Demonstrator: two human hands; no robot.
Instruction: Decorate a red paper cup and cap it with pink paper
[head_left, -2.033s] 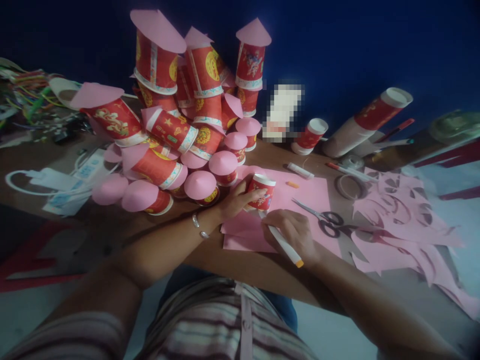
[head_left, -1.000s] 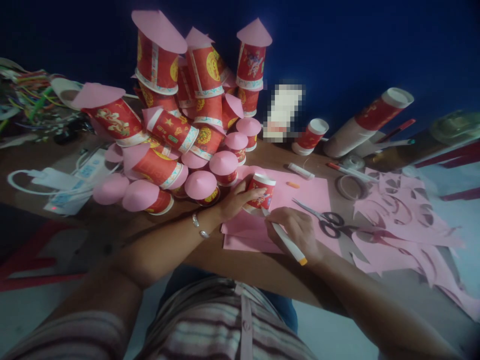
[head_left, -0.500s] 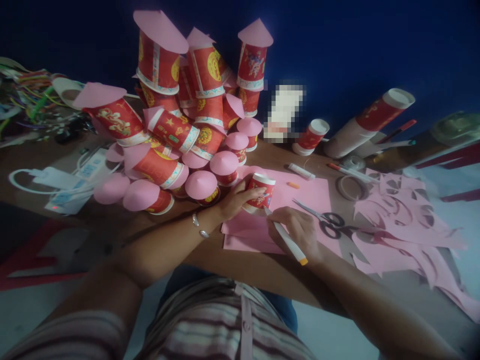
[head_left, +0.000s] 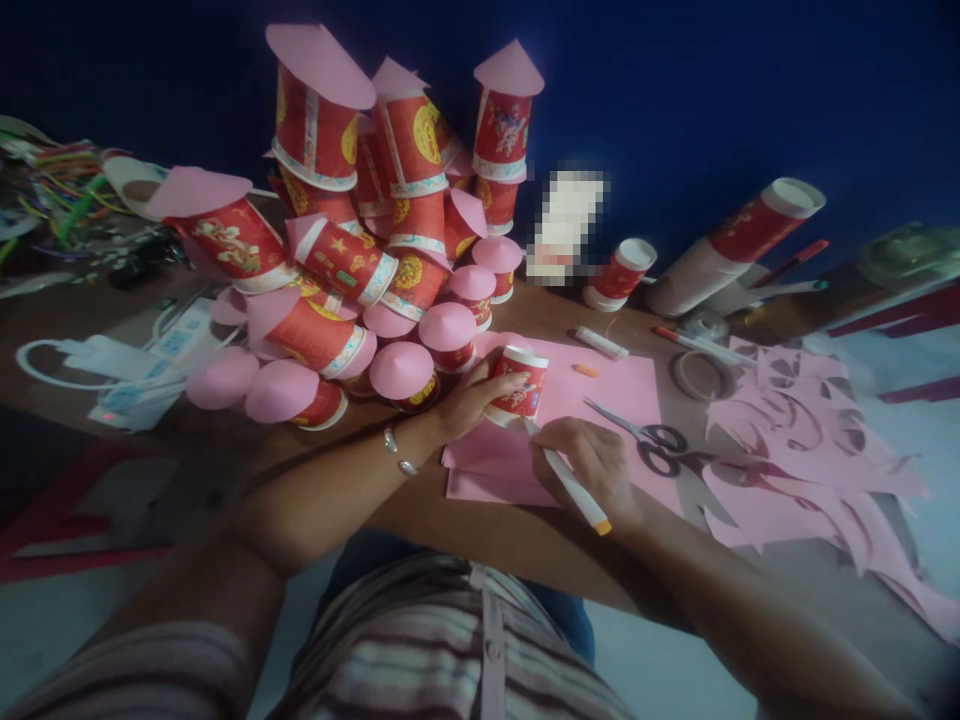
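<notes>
My left hand point(head_left: 471, 398) is wrapped round a red paper cup point(head_left: 519, 388) with a white rim and base, held over pink paper point(head_left: 626, 400). In my right hand point(head_left: 589, 452) is a white marker point(head_left: 576, 490) with an orange end, gripped like a pen. Its tip points at the lower edge of the cup; whether it touches I cannot tell. Just right of that hand lie scissors point(head_left: 652, 440) with dark handles, blades apart. An orange cap point(head_left: 586, 371) and a white glue stick point(head_left: 602, 343) rest beyond the cup.
Left of centre rises a pile of red cups with pink cone tops point(head_left: 405, 372). Pink paper scraps point(head_left: 810, 420) spread at the right, beside a tape roll point(head_left: 703, 374). Stacked cups point(head_left: 765, 225) lean at the back right. A power strip point(head_left: 150, 370) with cables sits far left.
Hardly anything differs. The cup and both hands appear slightly further left, and the marker's orange end sits a touch lower.
</notes>
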